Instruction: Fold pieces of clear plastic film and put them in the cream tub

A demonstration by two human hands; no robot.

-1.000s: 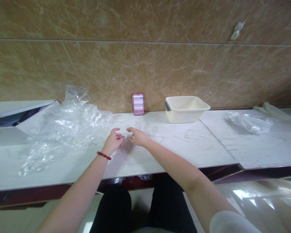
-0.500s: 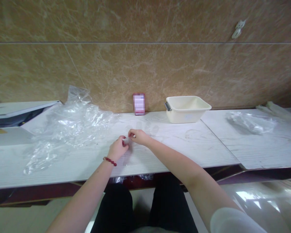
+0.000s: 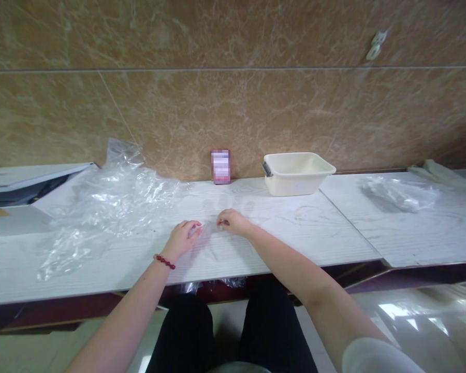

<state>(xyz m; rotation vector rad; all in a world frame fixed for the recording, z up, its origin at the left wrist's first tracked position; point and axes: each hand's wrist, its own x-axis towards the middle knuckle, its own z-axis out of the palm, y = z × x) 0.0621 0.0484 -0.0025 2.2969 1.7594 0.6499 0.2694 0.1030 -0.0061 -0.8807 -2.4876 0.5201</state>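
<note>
Between my two hands stretches a small clear plastic bag point(image 3: 208, 229), just above the white wood-grain tabletop point(image 3: 233, 259). My left hand point(image 3: 184, 237), with a dark red bead bracelet point(image 3: 164, 261) at the wrist, pinches the bag's left end between thumb and fingers. Its other end is gripped by my right hand point(image 3: 233, 223), whose fingers are curled closed. Whether anything small lies inside the bag is too blurred to tell. Faint round clear shapes point(image 3: 225, 202) lie flat on the table just beyond my hands.
A heap of crumpled clear plastic bags point(image 3: 112, 202) covers the left, beside an open white box point(image 3: 15, 217). Against the tiled wall lean a phone point(image 3: 221, 167) and, farther right, a cream plastic tub point(image 3: 295, 181). More clear bags point(image 3: 402, 194) lie far right.
My hands have moved apart, the left one leftward and the right one rightward. The clear plastic between them is now drawn out longer.
</note>
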